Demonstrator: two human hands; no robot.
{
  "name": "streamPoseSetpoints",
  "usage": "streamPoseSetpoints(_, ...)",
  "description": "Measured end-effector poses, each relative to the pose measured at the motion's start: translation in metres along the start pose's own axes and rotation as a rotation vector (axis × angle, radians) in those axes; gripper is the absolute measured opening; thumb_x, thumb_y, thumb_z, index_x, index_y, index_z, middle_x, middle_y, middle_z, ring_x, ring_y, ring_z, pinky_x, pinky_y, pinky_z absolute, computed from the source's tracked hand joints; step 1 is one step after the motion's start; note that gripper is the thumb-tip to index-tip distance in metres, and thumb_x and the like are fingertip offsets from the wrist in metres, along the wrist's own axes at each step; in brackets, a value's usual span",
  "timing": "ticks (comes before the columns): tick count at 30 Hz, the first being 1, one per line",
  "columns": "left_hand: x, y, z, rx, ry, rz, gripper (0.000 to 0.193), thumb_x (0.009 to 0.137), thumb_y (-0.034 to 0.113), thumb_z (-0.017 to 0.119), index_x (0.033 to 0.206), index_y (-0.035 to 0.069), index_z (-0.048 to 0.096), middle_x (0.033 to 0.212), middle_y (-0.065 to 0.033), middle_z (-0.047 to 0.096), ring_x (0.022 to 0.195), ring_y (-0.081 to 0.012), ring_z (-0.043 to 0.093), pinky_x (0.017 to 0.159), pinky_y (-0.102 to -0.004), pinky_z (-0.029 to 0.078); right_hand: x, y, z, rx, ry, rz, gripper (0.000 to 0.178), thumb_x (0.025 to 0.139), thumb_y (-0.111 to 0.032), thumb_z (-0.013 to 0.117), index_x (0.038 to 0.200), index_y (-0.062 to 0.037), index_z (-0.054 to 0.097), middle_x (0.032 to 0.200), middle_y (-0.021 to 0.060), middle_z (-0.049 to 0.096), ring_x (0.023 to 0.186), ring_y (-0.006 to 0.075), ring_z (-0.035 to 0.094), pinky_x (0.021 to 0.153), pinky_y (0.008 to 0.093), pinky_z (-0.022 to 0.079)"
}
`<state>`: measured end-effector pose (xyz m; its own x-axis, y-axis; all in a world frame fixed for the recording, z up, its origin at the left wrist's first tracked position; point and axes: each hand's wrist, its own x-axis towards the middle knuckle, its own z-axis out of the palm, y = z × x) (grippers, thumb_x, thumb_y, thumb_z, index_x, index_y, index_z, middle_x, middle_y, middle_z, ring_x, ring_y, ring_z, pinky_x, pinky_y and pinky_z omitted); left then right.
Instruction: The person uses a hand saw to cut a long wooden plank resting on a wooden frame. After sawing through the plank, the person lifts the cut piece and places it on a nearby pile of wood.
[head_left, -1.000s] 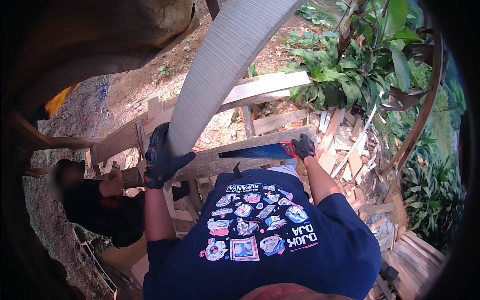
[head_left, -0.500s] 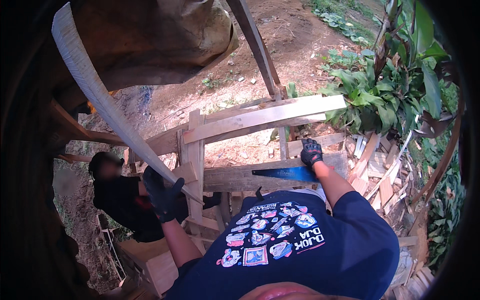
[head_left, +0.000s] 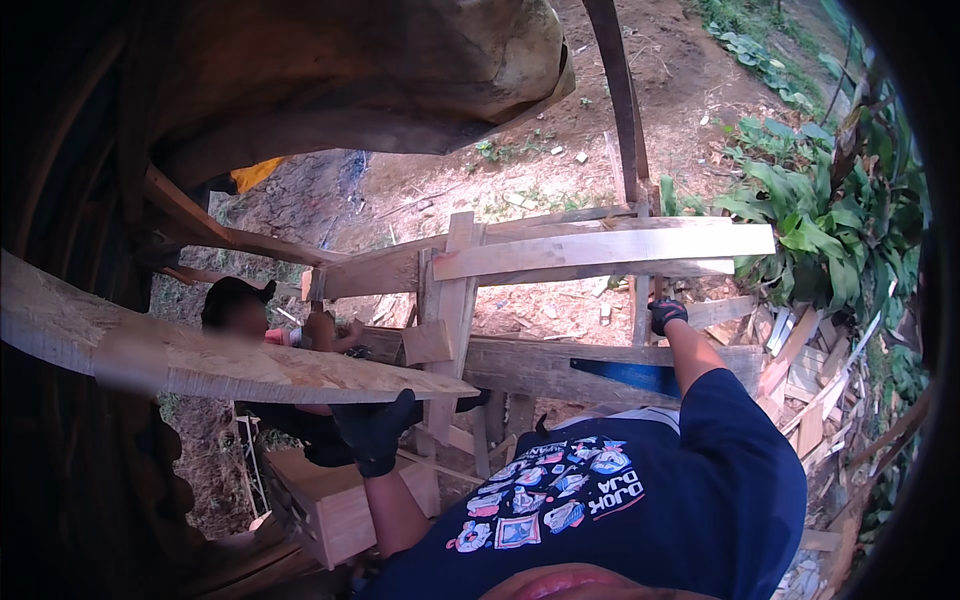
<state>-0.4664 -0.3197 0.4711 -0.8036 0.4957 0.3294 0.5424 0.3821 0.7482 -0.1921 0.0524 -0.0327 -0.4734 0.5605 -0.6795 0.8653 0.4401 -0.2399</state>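
My left hand [head_left: 375, 432], in a black glove, grips a long, rough wooden board [head_left: 250, 368] near its narrow right end. The board lies tilted across the left side, its broad face showing. My right hand [head_left: 668, 315], in a black glove with red marks, is at the far side of the bench plank [head_left: 520, 360] with its fingers curled; what they close on, if anything, is hidden. Below that wrist a hand saw with a blue blade [head_left: 625, 375] lies along the plank, its handle end hidden by my forearm.
Beyond the bench a pale board [head_left: 610, 246] rests on a wooden frame. A person in a black cap [head_left: 240, 295] is behind my board at left, hands near the frame. A wooden box [head_left: 345, 505] stands at lower left; wood offcuts [head_left: 810, 380] pile at right.
My left hand has moved down, and the board has swung from steeply raised to nearly level, turning its broad face up. My right hand stays by the bench. The view has shifted left.
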Motion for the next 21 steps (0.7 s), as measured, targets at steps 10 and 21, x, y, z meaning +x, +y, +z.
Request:
streamPoseSetpoints(10,0.020,-0.056,0.031,-0.008,-0.177,-0.032,0.113,0.070,0.029,0.105,0.156,-0.005,0.039,0.152,-0.0181,0.055,0.141,-0.0297,0.056,0.119,-0.0455,0.047,-0.016,0.010,-0.021,-0.160,0.192,-0.032,0.038,0.099,-0.024,0.059,0.131,-0.0137,0.076,0.132,0.0147,0.076,0.123,0.0321,0.073,0.102,0.0470,0.059)
streamPoseSetpoints(21,0.039,-0.101,0.111,0.675,-0.288,0.432,0.138,0.067,0.038,0.104,0.168,-0.001,0.020,0.162,-0.0183,0.047,0.153,-0.0321,0.042,0.130,-0.0483,0.030,-0.180,0.184,-0.072,0.160,0.667,0.301,0.038,0.085,-0.032,0.084,0.120,-0.0178,0.078,0.115,0.0160,0.078,0.110,0.0379,0.074,0.095,0.0497,0.058)
